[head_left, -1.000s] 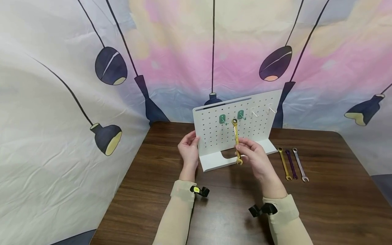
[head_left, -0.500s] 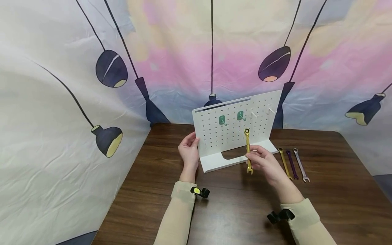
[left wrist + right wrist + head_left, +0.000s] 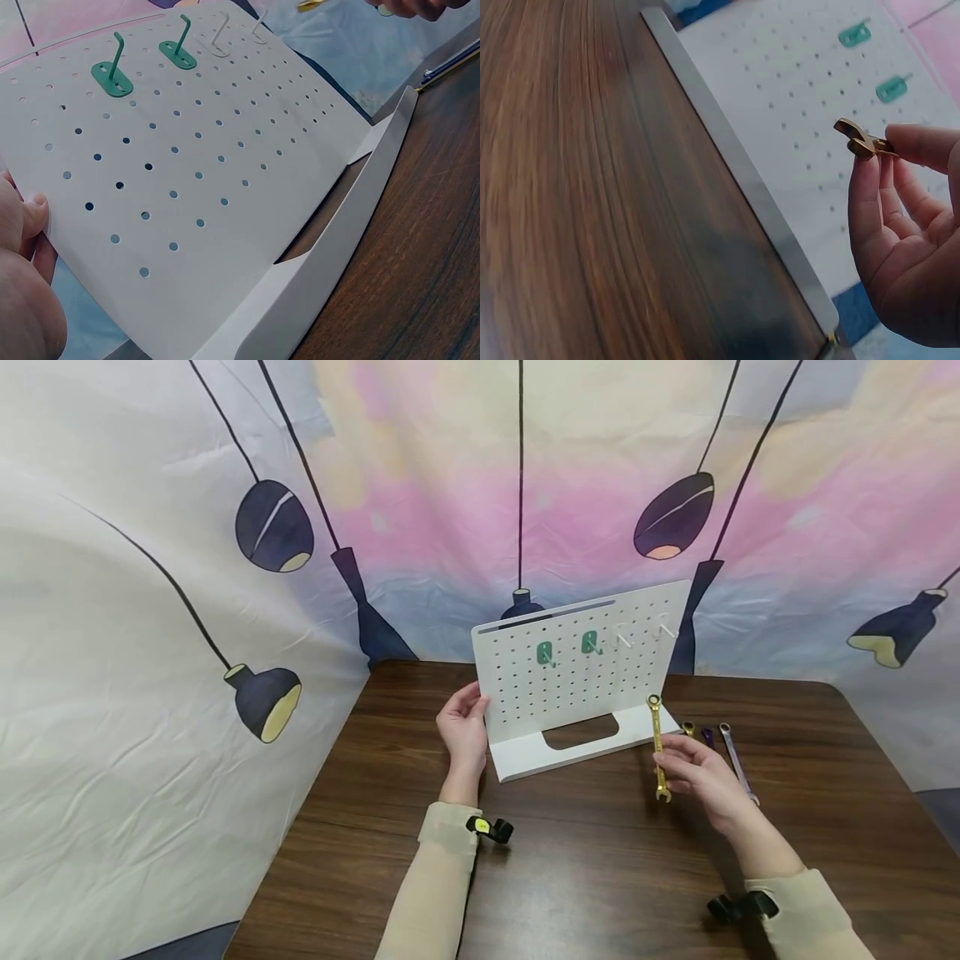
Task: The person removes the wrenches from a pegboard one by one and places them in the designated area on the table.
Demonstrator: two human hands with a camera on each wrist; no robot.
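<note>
A white pegboard stand [image 3: 525, 693] stands on the table, with two green hooks [image 3: 591, 643] and two white hooks [image 3: 622, 637] on its face. My left hand [image 3: 462, 727] grips the board's left edge; in the left wrist view the thumb [image 3: 34, 214] presses on the front. My right hand [image 3: 705, 781] pinches a gold combination wrench [image 3: 657, 747] by its shank, ring end up, in front of the stand's right end. In the right wrist view the wrench's open end [image 3: 859, 139] points toward the camera.
Just behind my right hand lie a second gold wrench [image 3: 687, 727], a purple wrench [image 3: 708, 737] and a silver wrench [image 3: 735, 760], partly hidden by the hand. The brown wooden table [image 3: 585, 860] meets a printed curtain [image 3: 420, 527] at the back.
My right hand has carried the gold wrench rightward and lower, from in front of the green hooks to near the stand's right end. The left hand and the pegboard stay in place.
</note>
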